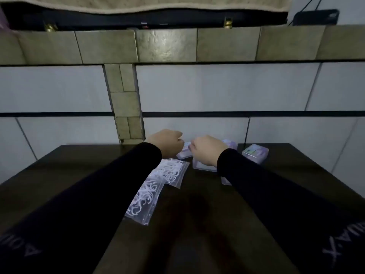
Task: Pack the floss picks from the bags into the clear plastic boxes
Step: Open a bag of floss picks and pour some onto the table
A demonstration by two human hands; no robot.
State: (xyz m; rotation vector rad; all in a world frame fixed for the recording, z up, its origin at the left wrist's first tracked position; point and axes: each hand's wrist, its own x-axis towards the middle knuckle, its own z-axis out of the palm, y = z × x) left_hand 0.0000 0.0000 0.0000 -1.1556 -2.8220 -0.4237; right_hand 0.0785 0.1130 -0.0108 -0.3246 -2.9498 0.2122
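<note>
Both my hands reach to the far edge of the dark table [197,224]. My left hand [166,142] and my right hand [205,149] are curled around a small clear plastic box [186,151] held between them. A second clear box [203,167] lies just under my right wrist, and another box [255,153] with a label stands to the right. Two clear zip bags of white floss picks lie in front of my left forearm, one [173,172] farther away and one [144,198] closer to me.
A further clear box [230,143] peeks out behind my right hand, and a small clear piece [225,180] shows beside my right sleeve. A white and olive tiled wall [197,89] rises right behind the table. A tiled ledge runs above it.
</note>
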